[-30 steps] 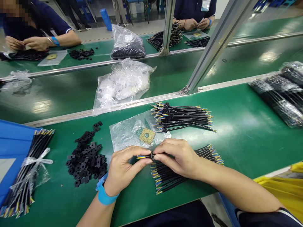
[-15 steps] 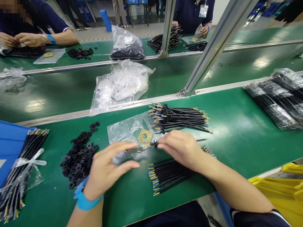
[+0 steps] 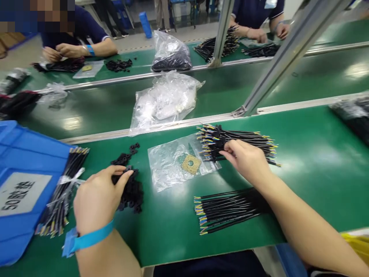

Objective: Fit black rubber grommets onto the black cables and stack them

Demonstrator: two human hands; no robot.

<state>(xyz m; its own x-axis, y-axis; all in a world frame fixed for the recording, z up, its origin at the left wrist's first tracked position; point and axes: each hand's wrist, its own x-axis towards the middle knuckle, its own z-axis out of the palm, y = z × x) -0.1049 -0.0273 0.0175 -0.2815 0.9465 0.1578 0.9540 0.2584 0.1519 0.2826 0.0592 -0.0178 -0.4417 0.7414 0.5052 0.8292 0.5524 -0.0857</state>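
My left hand (image 3: pixel 96 198) reaches over a pile of small black plastic clips (image 3: pixel 134 196), its thumb and forefinger closed round a clip at the near edge. My right hand (image 3: pixel 245 157) pinches a short black cable at its clip end, on the upper stack of black cables (image 3: pixel 245 134) with stripped coloured wire ends and black clips. Most of the held cable is hidden by the hand and the stack. Below lies a row of cables (image 3: pixel 230 207) without visible clips, partly under my right forearm. A yellowish square plate with a round hole (image 3: pixel 194 166) rests on a clear plastic bag (image 3: pixel 161 169).
At left stand a blue bin (image 3: pixel 17 154) and a tied cable bundle (image 3: pixel 65 184). A bag of clear plastic (image 3: pixel 170 100) lies against the rail, near a metal post (image 3: pixel 268 61). Wrapped bundles (image 3: pixel 351 115) lie at right. Two people work across the bench.
My left hand has moved left to the clip pile. My right hand has carried the cable up to the upper stack. The view has swung left.
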